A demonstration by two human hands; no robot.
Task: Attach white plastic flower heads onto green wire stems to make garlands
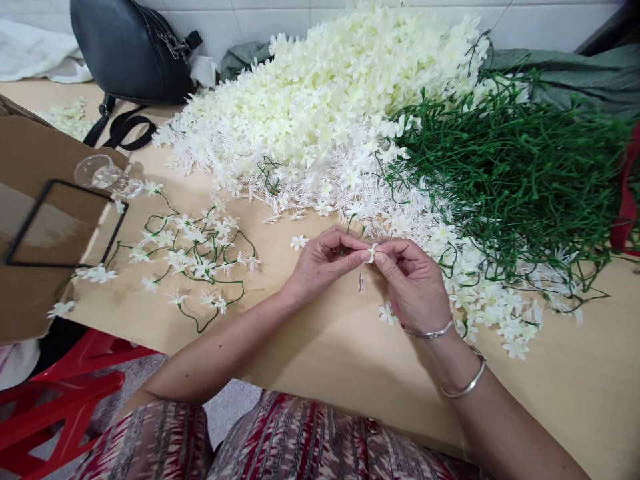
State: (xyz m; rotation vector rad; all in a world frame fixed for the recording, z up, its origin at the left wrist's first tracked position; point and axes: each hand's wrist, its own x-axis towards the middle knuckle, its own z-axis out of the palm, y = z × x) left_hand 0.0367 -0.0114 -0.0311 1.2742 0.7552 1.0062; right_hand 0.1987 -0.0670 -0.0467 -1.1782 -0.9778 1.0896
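Observation:
My left hand (325, 263) and my right hand (417, 287) meet above the table (320, 333), fingertips pinched together. Between them is a small white artificial flower (371, 253), which my right thumb and finger grip. A thin green plastic stem (352, 221) comes out of the closed fingers of my left hand. On the tabletop below lies a small white stamen piece (362, 284). Single loose blossoms rest beside my hands, one white flower (299, 242) at the left and another blossom (387, 313) under my right hand.
Behind my hands rises a big heap of white flowers (320, 100), with white stamens (350, 160) along its front. Green stems (525, 167) are piled at the right. Flowered stems (195, 247), a clear plastic cup (107, 177), a cardboard box (45, 200) and a black bag (133, 53) stand left.

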